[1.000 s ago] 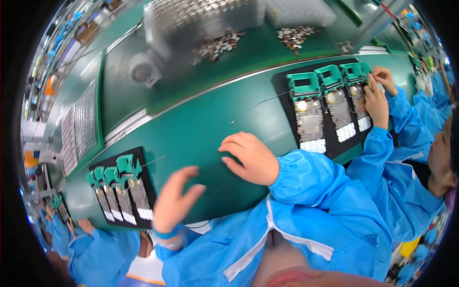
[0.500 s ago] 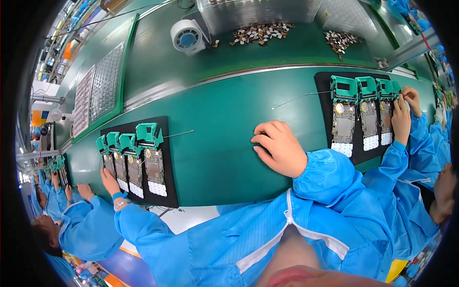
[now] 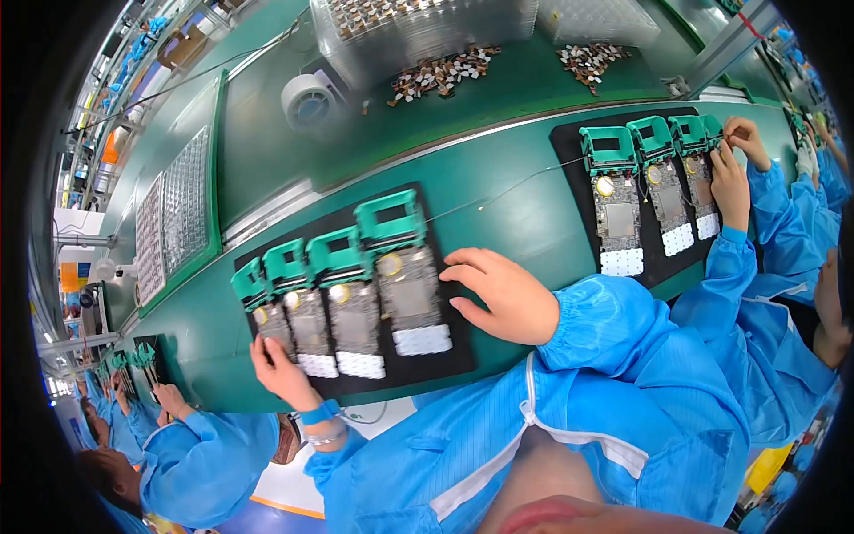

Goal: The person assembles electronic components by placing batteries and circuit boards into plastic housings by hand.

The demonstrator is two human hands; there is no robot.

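Note:
A black tray lies on the green belt right in front of me. It carries several circuit boards side by side, each topped by a green plastic frame. My left hand, with a blue wristband, grips the tray's near left edge below the leftmost board. My right hand rests with curled, spread fingers on the tray's right side, touching the rightmost board, and holds nothing.
Further right lies a second black tray of similar boards, with a neighbour's hands on it. Another worker sits at my left. Behind the belt are a white fan, clear stacked trays, piles of small parts and a gridded tray.
The black tray has slid along the belt from my far left to directly in front of me, my left hand moving with it. My right hand now touches its right side.

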